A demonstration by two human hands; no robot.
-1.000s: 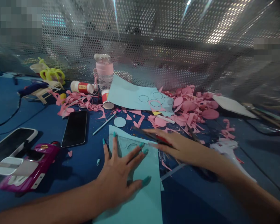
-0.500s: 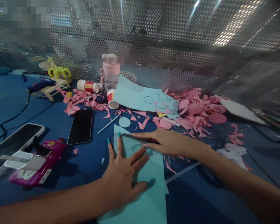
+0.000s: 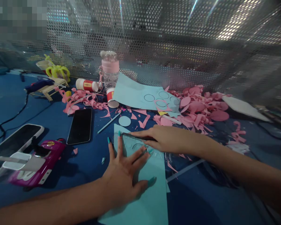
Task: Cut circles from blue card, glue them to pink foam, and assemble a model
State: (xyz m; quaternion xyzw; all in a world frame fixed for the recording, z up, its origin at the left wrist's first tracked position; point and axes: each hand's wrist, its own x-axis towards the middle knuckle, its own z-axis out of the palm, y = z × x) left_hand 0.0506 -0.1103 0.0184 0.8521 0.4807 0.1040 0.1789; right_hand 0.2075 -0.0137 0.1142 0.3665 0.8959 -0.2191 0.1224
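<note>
Blue table [image 3: 25, 103]: teal sheet [image 3: 145, 193] at near edge, unmarked where visible. Left hand [image 3: 121, 178] lies flat with fingers spread, pinning sheet and clear protractor [image 3: 135, 145]; right hand [image 3: 164, 139] pinches a pencil [image 3: 137, 136] along protractor's top edge. Marked circles only on far sheet [image 3: 140, 95]; pink offcuts [image 3: 196, 109] already cut.

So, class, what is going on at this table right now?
A person works on a sheet of light blue paper on a blue table. The left hand lies spread flat on the paper and a clear ruler. The right hand holds a pencil along the ruler's far edge. Pink paper scraps lie behind.
</note>
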